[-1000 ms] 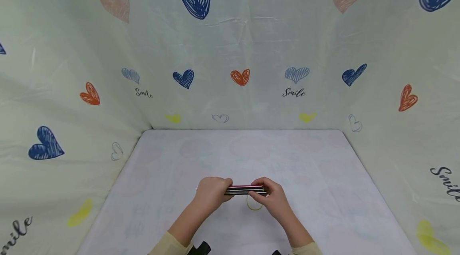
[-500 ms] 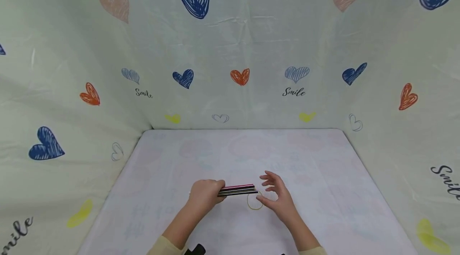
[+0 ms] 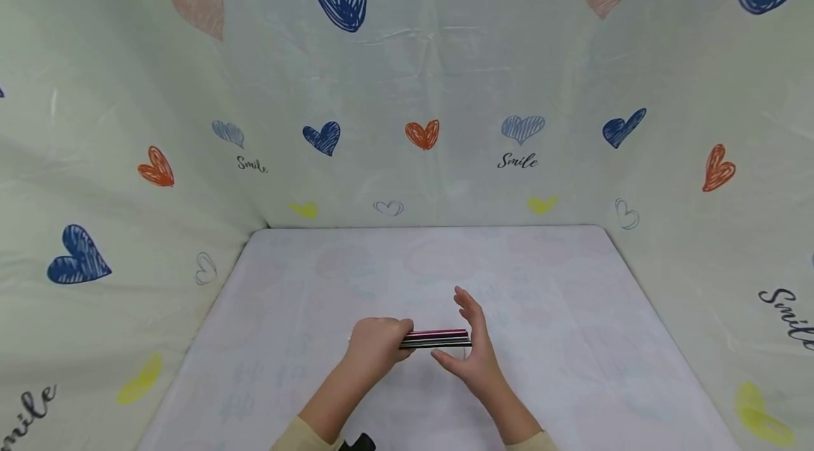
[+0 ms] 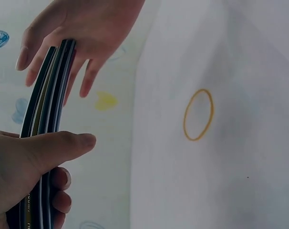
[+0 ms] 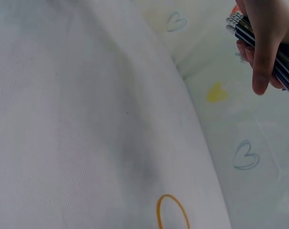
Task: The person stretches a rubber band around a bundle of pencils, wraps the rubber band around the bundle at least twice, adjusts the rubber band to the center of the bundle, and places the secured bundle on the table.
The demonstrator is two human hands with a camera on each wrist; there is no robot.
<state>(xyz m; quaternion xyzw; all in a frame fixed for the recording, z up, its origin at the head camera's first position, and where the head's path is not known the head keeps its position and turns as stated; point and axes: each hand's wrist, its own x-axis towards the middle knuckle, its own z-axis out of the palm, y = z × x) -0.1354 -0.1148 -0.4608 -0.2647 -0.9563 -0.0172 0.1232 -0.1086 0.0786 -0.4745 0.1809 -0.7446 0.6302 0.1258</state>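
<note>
My left hand (image 3: 379, 346) grips a bundle of several dark pencils (image 3: 439, 339), one with a pinkish-red side, held level above the table. In the right wrist view, pale eraser-like tips (image 5: 234, 21) stick out past the left hand. The flat ends of the bundle meet or nearly meet the palm of my right hand (image 3: 473, 348), whose fingers are extended and thumb spread apart; contact is hard to tell. A yellow-orange rubber band (image 4: 212, 107) lies on the table as a loose oval. In the head view the right hand mostly hides it.
A white table (image 3: 305, 274) with faint print spreads beneath both hands. Pale sheeting with printed hearts (image 3: 422, 134) rises at its back and both sides. A black wrist-camera part (image 3: 361, 442) shows by the left sleeve.
The right hand released the bundle's end, moved off to the right, then came back with fingers straightened against or near the ends. The left hand shifted the pencils left, then right again.
</note>
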